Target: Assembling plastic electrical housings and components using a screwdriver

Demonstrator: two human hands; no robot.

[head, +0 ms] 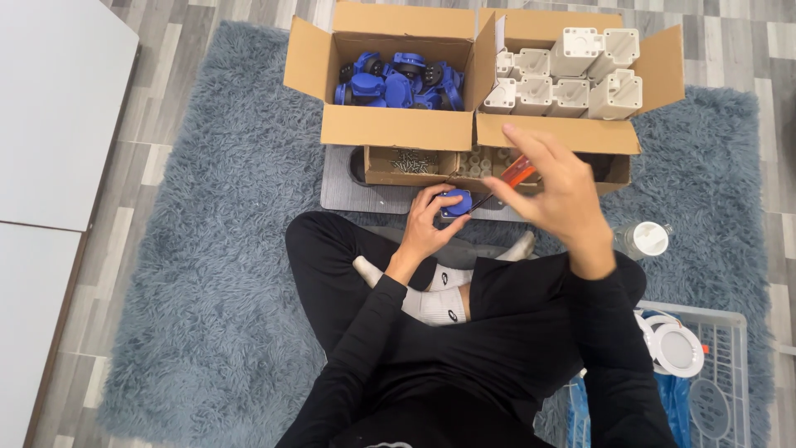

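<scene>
My left hand [424, 226] grips a small blue socket part [455, 203] just above my crossed legs. My right hand [551, 195] holds a screwdriver with an orange handle [519, 172], its dark shaft slanting down to the blue part. Behind the hands stands a cardboard box [396, 126] full of several blue parts [398, 80]. Next to it on the right, another cardboard box [554, 133] holds several white plastic housings [572, 75].
A low cardboard tray [381, 176] with screws [413, 161] and small white pieces sits on a grey board [348, 195]. A clear bottle [643, 239] lies on the blue-grey shaggy rug [215, 274]. A wire basket [734, 365] at my right holds round white fittings. White panel [50, 108] at left.
</scene>
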